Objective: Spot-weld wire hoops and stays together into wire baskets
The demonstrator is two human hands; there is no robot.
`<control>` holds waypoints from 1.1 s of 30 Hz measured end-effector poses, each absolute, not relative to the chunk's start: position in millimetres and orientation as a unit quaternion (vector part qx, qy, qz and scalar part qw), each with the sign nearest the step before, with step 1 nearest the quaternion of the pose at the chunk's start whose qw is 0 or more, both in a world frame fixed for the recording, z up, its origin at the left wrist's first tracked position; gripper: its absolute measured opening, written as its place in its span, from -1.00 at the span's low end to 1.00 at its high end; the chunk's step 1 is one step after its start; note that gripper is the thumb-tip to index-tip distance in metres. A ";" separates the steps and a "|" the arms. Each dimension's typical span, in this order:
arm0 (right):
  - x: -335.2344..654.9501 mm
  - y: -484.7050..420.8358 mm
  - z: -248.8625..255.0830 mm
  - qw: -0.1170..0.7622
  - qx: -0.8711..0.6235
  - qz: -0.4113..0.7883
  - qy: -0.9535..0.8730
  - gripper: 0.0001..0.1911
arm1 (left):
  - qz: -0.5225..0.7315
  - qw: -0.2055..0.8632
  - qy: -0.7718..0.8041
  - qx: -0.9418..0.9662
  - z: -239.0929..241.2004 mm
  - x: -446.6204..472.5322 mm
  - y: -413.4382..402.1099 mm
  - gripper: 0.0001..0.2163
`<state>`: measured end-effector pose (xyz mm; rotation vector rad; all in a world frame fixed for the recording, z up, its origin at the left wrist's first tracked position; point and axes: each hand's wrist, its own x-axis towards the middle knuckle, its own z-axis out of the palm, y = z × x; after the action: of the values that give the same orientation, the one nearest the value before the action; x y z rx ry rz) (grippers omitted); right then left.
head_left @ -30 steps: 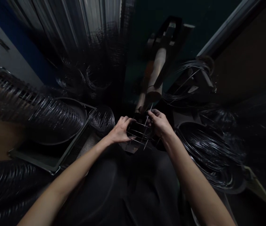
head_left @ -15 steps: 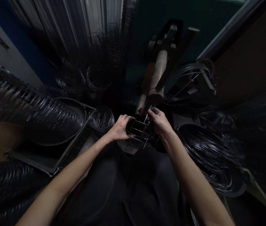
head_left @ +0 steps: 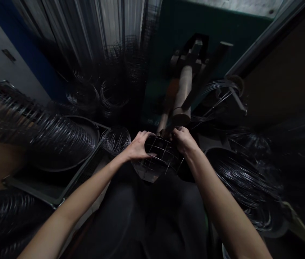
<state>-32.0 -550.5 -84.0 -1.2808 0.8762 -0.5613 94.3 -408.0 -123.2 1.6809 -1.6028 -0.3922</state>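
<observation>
A small curved wire cage (head_left: 155,155) is just below the pale cylindrical arms of a machine (head_left: 182,90). My left hand (head_left: 138,146) grips its left side, with the fingers over the top and the thumb underneath. My right hand (head_left: 182,139) is closed in a pinch at the upper right of the cage, close under the end of the upper cylinder. Its fingertips are on a thin wire, mostly hidden by the hand and shadow. The lower cylinder (head_left: 163,122) ends in a dark tip close to the cage's top edge.
A long nested stack of wire rings (head_left: 68,135) lies on a round pan at the left, above a green-grey crate (head_left: 57,197). A round bundle of wires (head_left: 116,140) stands beside my left hand. Coiled wires (head_left: 242,180) fill a basin at the right. Behind stands a green machine body (head_left: 236,32).
The view has tilted up slightly, so the surroundings sit lower. My right hand has turned a little, and the bright wire end seen by its fingers is now mostly hidden. The left hand keeps its grip.
</observation>
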 end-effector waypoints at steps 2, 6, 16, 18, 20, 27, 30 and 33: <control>-30.8 -551.3 -83.1 0.678 -0.569 -0.255 0.389 -0.57 | -0.155 0.383 -0.630 0.658 -123.0 96.0 -409.6 -0.43; -29.6 -554.6 -86.3 0.678 -0.578 -0.269 0.366 -0.55 | -0.162 0.383 -0.628 0.658 -121.8 99.1 -411.3 -0.42; -23.7 -562.5 -94.4 0.667 -0.578 -0.283 0.375 -0.55 | -0.166 0.372 -0.636 0.655 -116.9 105.4 -415.8 -0.40; -23.8 -561.9 -94.1 0.671 -0.572 -0.283 0.378 -0.56 | -0.157 0.371 -0.639 0.655 -115.9 106.2 -416.2 -0.40; -23.9 -562.4 -94.7 0.680 -0.567 -0.284 0.368 -0.59 | -0.148 0.373 -0.640 0.655 -115.7 108.1 -417.4 -0.39; -18.9 -556.6 -90.9 0.676 -0.563 -0.298 0.370 -0.82 | -0.187 0.368 -0.623 0.665 -106.9 104.1 -416.6 -0.36; -28.6 -565.4 -82.1 0.560 -0.671 -0.283 0.395 -0.86 | -0.196 0.347 -0.591 0.702 -97.2 100.5 -419.9 -0.33; -78.8 -580.4 -80.1 0.402 -0.741 -0.334 0.422 -0.90 | -0.179 0.321 -0.575 0.731 -96.0 100.0 -427.7 -0.32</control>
<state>-78.8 -580.4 -80.1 -1.8715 1.0666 -0.8433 100.0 -427.7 -96.0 1.9195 -1.5105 -0.4708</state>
